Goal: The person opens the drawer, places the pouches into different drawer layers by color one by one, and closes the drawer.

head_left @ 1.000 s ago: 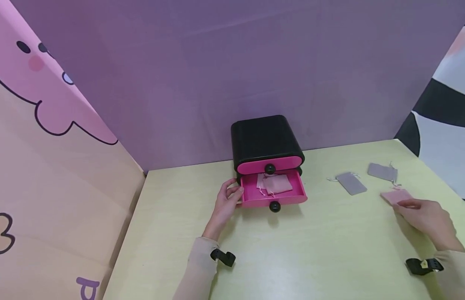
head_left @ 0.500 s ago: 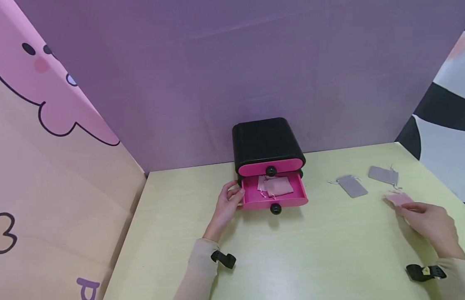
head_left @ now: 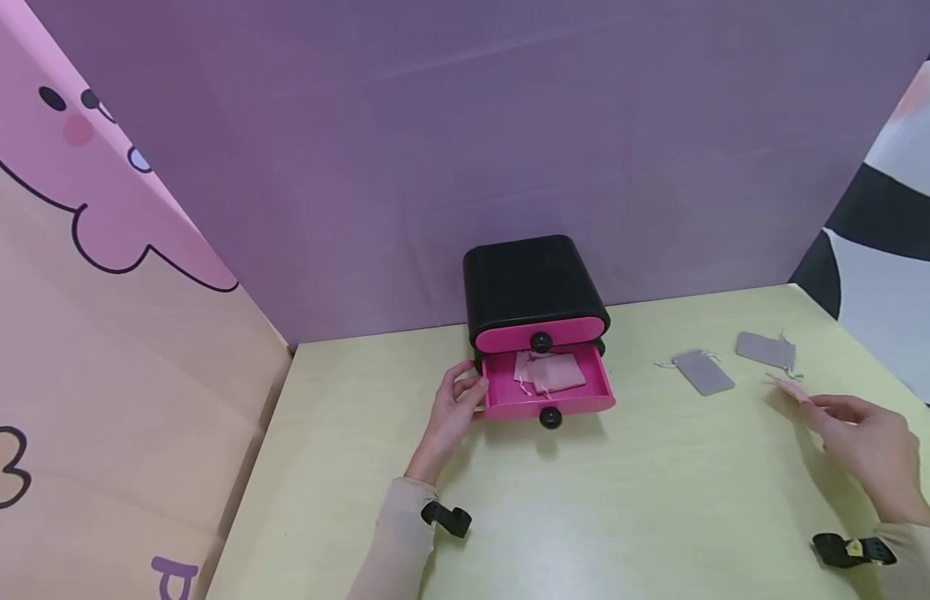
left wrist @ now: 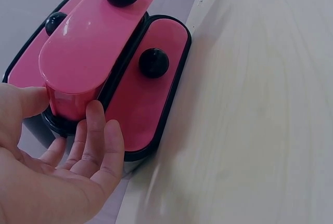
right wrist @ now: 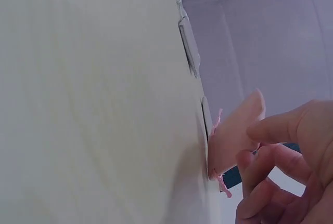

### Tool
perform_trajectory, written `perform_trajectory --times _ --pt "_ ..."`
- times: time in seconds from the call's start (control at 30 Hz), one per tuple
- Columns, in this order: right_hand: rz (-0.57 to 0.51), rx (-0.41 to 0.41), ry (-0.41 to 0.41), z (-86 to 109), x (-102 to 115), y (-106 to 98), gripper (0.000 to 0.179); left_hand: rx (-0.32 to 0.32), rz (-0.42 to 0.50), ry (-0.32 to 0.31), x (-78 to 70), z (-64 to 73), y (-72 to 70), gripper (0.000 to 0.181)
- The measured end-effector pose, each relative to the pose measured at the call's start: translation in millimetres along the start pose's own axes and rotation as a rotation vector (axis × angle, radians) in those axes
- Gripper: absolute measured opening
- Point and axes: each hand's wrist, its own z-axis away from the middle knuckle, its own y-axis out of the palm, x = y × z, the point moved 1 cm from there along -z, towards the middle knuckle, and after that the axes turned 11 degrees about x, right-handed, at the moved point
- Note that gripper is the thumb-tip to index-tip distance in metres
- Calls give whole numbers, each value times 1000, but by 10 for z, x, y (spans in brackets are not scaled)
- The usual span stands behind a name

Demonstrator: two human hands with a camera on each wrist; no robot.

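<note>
A black chest (head_left: 532,279) with pink drawers stands against the back wall. Its middle drawer (head_left: 502,407) is pulled out and contains pink drawstring pouches (head_left: 558,373), partly overlapping. My left hand (head_left: 448,414) grips this drawer's left side, thumb on one face and fingertips on another in the left wrist view. Over at the right, my right hand (head_left: 870,450) pinches a pink drawstring pouch (right wrist: 237,130) between thumb and fingers. The pouch is tilted up, seen nearly edge-on from the head, and its strings hang loose. Whether its lower edge touches the table cannot be told.
Two grey drawstring pouches lie on the table, one grey pouch (head_left: 703,372) nearer the chest and another grey pouch (head_left: 767,349) farther right. A bottom drawer (left wrist: 148,86) is closed below the pulled-out one. A purple cloth wall (head_left: 405,167) rises behind the table.
My right hand has tilted the pink pouch up from lying nearly flat to nearly edge-on. My left hand and the drawer stay as they were.
</note>
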Motion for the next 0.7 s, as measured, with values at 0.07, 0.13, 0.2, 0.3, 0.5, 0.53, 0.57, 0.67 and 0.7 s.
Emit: perform_trajectory --times 0.07,0.13,0.2,0.3,0.5,0.53,0.57,0.67,0.7 --pt "-30 -9 5 19 24 2 64 -1 -2 2 -10 3 0 54" --pt "-59 -16 7 40 49 3 64 -3 -1 0 -21 7 -1 54" --pt "-92 -21 1 62 69 3 60 -5 1 1 -32 12 -1 54" --pt "-159 -18 -29 90 88 13 31 -7 2 0 -40 17 -3 54" --pt "-209 -18 -74 128 149 41 12 -5 1 2 -28 14 -2 54" --pt "-202 -20 -73 135 163 47 8 -6 1 0 -26 14 0 54" --pt "-197 -23 -75 141 177 53 7 -5 -2 1 -23 13 1 55" --pt "-175 -20 -86 159 226 82 30 -6 -4 -5 -23 19 6 55" --pt "-171 -17 -92 165 244 94 35 -7 -4 -4 -23 20 8 55"
